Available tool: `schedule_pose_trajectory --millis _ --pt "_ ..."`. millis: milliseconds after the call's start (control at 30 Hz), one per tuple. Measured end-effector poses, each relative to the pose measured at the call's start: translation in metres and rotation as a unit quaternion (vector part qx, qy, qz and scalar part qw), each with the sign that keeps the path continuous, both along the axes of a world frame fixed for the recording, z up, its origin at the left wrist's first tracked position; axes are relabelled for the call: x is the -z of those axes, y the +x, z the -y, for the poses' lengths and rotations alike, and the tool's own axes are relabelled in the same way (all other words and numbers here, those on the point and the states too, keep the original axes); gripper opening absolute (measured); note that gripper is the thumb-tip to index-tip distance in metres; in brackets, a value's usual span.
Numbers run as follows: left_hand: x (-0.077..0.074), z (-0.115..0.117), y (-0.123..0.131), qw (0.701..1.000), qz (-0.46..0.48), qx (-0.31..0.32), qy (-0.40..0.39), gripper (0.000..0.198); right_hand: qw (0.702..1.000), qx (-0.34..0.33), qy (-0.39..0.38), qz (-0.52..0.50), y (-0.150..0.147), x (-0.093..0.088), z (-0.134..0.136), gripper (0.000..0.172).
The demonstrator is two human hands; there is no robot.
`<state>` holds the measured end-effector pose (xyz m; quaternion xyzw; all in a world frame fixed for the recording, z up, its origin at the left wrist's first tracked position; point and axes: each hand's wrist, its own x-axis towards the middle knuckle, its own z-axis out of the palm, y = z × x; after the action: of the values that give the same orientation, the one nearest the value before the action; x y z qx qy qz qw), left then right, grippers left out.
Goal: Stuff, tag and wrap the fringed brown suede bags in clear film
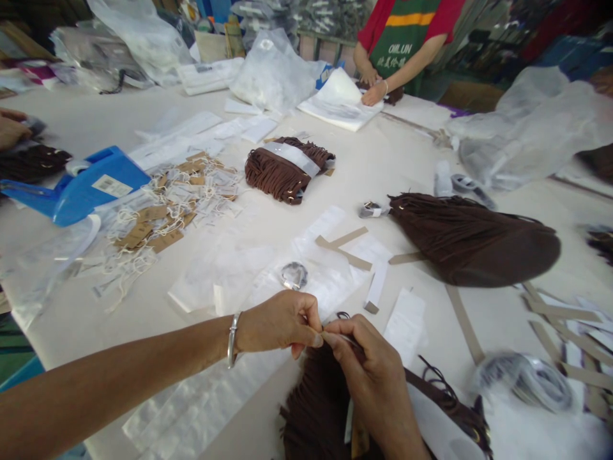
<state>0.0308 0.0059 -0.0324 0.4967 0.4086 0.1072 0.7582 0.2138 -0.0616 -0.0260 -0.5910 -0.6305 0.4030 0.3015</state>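
Observation:
My left hand (pixel 280 322), with a silver bangle on the wrist, is closed in a pinch. Its fingertips meet those of my right hand (pixel 368 367), also pinched. What lies between them is too small to make out. Under and beside my right hand is a dark brown fringed bag (pixel 313 396) with a pale band and thin dark cords. A tan tag (pixel 359 434) hangs below that hand. Just beyond my left hand, a small coiled strap in plastic (pixel 294 276) rests on clear plastic sheets (pixel 230 262).
Another fringed bag (pixel 479 239) lies right, a banded one (pixel 287 167) farther back. Left are a blue tape dispenser (pixel 103 185) and a heap of string tags (pixel 163 220). Paper strips (pixel 464 326) and coiled straps (pixel 527 383) lie right. A co-worker (pixel 407 48) stands across the table.

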Motion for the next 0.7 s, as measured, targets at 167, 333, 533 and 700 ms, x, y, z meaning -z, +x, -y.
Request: schedule_pose_trajectory --millis 167,333,533,700 --pt "0.001 0.002 0.004 0.995 -0.064 0.009 0.078 0.018 1.000 0.005 -0.006 0.004 0.000 0.003 0.000 0.015" --pt "-0.010 0.007 0.007 0.961 -0.167 0.029 0.217 0.013 0.999 0.023 0.008 0.030 -0.001 0.007 0.000 0.012" --pt "-0.011 0.013 0.007 0.903 -0.238 0.063 0.353 0.020 0.999 0.033 0.009 0.036 -0.002 0.010 -0.001 0.010" --pt "-0.005 0.017 0.001 0.860 -0.280 0.087 0.419 0.024 0.998 0.046 0.017 0.047 0.000 0.011 -0.001 0.011"
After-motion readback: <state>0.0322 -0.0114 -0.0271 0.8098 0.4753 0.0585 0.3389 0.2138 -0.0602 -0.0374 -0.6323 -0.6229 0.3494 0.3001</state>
